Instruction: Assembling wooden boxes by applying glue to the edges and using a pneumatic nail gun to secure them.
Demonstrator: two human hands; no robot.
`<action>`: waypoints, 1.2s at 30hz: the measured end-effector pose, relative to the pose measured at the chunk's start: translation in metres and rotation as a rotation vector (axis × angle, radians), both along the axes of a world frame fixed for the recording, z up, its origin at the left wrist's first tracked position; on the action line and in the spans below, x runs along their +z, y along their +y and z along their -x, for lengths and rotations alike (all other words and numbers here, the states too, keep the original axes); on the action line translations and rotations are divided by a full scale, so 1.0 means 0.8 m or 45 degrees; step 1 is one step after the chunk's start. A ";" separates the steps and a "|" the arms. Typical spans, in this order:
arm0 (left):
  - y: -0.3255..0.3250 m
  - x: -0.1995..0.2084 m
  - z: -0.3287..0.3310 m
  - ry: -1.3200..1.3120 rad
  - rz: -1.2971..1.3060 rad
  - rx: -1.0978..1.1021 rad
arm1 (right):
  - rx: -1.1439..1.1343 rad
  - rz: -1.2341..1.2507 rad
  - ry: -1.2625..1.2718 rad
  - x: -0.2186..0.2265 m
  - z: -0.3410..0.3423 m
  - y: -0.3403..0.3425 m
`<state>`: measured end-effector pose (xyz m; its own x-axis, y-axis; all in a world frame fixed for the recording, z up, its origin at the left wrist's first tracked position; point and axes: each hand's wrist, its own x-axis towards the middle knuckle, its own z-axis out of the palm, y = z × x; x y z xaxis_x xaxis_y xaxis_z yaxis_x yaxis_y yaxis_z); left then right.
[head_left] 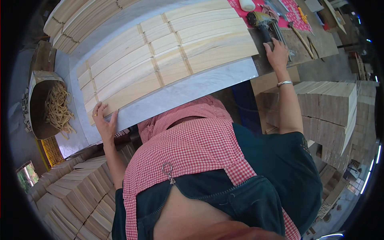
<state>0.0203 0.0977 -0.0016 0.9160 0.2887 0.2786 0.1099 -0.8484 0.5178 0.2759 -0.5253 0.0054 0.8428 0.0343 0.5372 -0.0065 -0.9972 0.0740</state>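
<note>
Several pale wooden slats (128, 86) lie side by side on the table, crossed by narrow tan bands (157, 72). My left hand (105, 124) rests at their near left corner, fingers spread and touching the wood. At the far right, my right hand (277, 57) is closed around the dark handle of a nail gun (262, 30). The gun lies on a worn board just past the right ends of the slats. Part of its handle is hidden under my fingers.
A tipped container (38, 94) of tan bands stands at left. More slats (76, 26) are stacked at the far left. A hammer (302, 42) lies right of the gun, near a pink cloth (298, 16). Wood stacks (328, 104) flank me on both sides.
</note>
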 end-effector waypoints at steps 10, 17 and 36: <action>0.003 -0.001 0.000 0.021 -0.024 -0.013 | -0.114 -0.196 -0.042 -0.023 -0.037 -0.031; 0.082 -0.030 0.005 -0.101 -0.249 0.182 | 0.093 -0.334 -0.103 -0.036 -0.005 0.034; 0.101 -0.026 -0.011 0.087 -0.220 0.504 | 0.113 -0.571 0.034 -0.036 0.014 0.089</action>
<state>0.0294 0.1784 -0.0225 0.7623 0.5755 0.2961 0.4730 -0.8077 0.3519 0.2645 -0.4544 -0.0232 0.8606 -0.1240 0.4939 0.0767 -0.9272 -0.3665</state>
